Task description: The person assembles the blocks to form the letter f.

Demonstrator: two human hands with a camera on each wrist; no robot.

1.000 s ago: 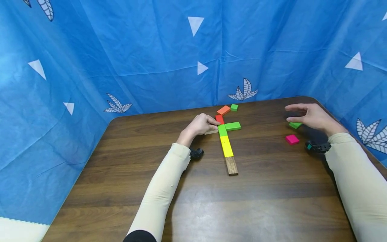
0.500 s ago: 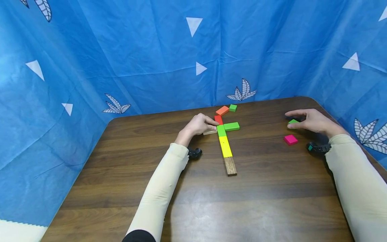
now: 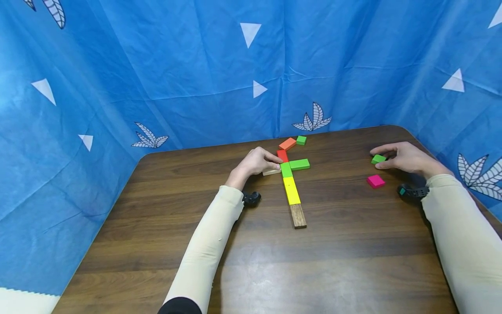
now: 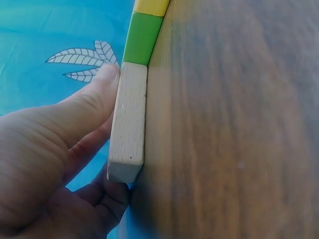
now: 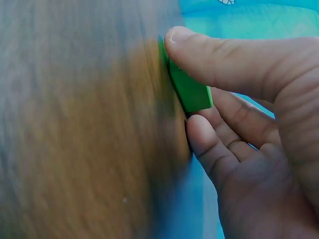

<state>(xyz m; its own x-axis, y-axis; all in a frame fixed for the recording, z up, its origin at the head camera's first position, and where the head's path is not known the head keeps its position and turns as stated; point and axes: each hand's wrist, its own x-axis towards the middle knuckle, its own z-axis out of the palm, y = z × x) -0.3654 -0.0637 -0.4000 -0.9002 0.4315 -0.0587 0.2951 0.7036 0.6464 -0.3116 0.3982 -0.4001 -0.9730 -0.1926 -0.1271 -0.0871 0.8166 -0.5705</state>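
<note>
My left hand (image 3: 256, 162) pinches a pale plain-wood block (image 4: 130, 114), which lies against the left side of a green block (image 3: 286, 170). That green block belongs to a row with a red block (image 3: 282, 155) beyond it and a yellow stretch (image 3: 291, 190) and brown wooden block (image 3: 298, 216) nearer. From the row's right side juts a longer green block (image 3: 300, 164). At the right, my right hand (image 3: 408, 158) has its thumb and fingers on a small green block (image 5: 192, 89), low at the table. Its thumb covers part of that block in the right wrist view.
A pink block (image 3: 375, 181) lies just nearer than the right hand. Behind the row are an orange block (image 3: 287, 144) and another small green block (image 3: 301, 140). A blue patterned curtain (image 3: 219, 78) hangs behind the wooden table (image 3: 164, 226).
My right hand has come down onto the small green block at the right, its thumb and fingers closing round it. My left hand stays at the plain-wood block; the whole view shifts slightly.
</note>
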